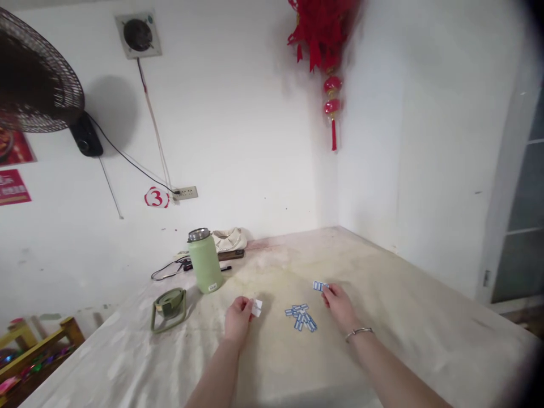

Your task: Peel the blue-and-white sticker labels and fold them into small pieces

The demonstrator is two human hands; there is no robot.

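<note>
My left hand [239, 318] is closed in a pinch on a small white slip of paper [256, 307], held just above the table. To the right, my right hand [339, 304] pinches a strip of blue-and-white labels [320, 286] between thumb and fingers; a bracelet circles that wrist. On the tabletop between the hands lies a loose pile of several blue-bordered white labels [302, 318], some overlapping. Neither hand touches the pile. Print on the slip and the labels is too small to read.
An open green bottle [204, 262] stands left of my left hand, its lid [169, 309] beside it on the cloth-covered table [272, 362]. Behind are a cable [165, 273], a dark flat object [232, 255] and a whitish cloth item [229, 239]. A wall fan [38, 73] hangs upper left.
</note>
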